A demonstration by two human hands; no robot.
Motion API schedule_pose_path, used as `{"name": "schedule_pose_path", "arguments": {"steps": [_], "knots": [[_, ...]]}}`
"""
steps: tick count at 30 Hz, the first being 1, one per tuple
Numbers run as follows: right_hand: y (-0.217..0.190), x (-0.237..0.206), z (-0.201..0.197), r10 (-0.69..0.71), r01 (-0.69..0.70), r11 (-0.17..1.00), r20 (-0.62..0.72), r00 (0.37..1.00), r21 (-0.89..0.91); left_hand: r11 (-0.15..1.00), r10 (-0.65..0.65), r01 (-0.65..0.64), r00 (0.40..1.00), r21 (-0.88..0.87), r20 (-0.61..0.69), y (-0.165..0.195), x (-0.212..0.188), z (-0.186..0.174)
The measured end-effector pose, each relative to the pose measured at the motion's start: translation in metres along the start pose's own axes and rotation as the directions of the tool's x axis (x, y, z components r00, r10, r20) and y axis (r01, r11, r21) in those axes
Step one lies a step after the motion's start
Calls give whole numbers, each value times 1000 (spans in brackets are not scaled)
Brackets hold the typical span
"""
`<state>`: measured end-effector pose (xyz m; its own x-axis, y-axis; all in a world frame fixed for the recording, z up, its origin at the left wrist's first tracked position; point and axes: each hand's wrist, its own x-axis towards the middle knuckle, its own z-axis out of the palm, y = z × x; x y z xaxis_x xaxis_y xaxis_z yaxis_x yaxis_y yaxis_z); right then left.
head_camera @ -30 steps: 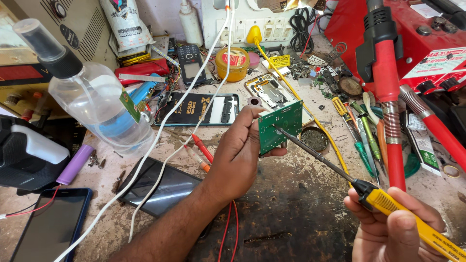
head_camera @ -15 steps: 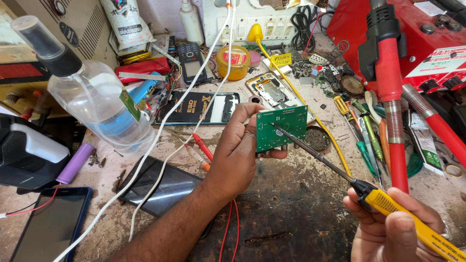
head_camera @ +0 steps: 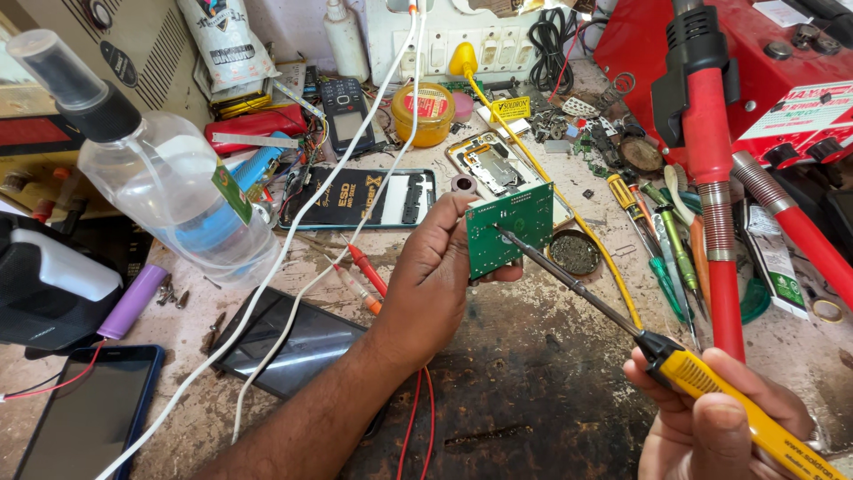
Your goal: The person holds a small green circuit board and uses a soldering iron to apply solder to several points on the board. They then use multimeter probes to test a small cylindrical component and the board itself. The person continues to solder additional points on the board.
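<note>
My left hand point(head_camera: 435, 276) holds a small green circuit board point(head_camera: 509, 229) upright above the worn bench top, thumb and fingers pinching its left and lower edge. My right hand point(head_camera: 720, 427), at the lower right, grips a soldering iron point(head_camera: 622, 320) by its yellow handle. The iron's thin dark tip rests on the middle of the board's face.
A clear spray bottle point(head_camera: 169, 191) stands at the left, with a dark phone point(head_camera: 284, 342) and a blue-edged phone point(head_camera: 84, 413) in front. White cables point(head_camera: 293, 258) cross the bench. A red hot-air tool point(head_camera: 711, 160), screwdrivers point(head_camera: 662, 244), a round tin point(head_camera: 575, 252) and a yellow jar point(head_camera: 423, 113) surround the hands.
My left hand has turned the green board slightly and raised it a little. The iron tip stays on the board's face. My right hand has barely moved.
</note>
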<state>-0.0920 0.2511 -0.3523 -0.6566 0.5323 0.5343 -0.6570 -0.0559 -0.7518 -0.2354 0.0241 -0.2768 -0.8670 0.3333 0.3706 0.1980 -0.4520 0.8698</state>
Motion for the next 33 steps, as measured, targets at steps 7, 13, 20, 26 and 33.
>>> {"name": "schedule_pose_path", "arguments": {"steps": [7, 13, 20, 26, 33], "knots": [[-16, 0, -21, 95, -82, 968, 44, 995, -237, 995, 92, -93, 995, 30, 40, 2, -3, 0], [-10, -2, -63, 216, -104, 897, 221, 951, -429, 993, 111, -112, 994, 41, 20, 0, -3, 2], [-11, 7, -69, 297, -150, 876, 267, 917, -459, 995, 98, -98, 995, 5, 23, 2, -2, 0], [-22, 38, -60, 450, -402, 892, 472, 758, -206, 995, 96, -96, 995, 10, 16, 2, -2, -1], [16, 3, -134, 273, -38, 854, 384, 882, -519, 991, 78, -80, 997, 109, 22, 4, -3, -1]]}}
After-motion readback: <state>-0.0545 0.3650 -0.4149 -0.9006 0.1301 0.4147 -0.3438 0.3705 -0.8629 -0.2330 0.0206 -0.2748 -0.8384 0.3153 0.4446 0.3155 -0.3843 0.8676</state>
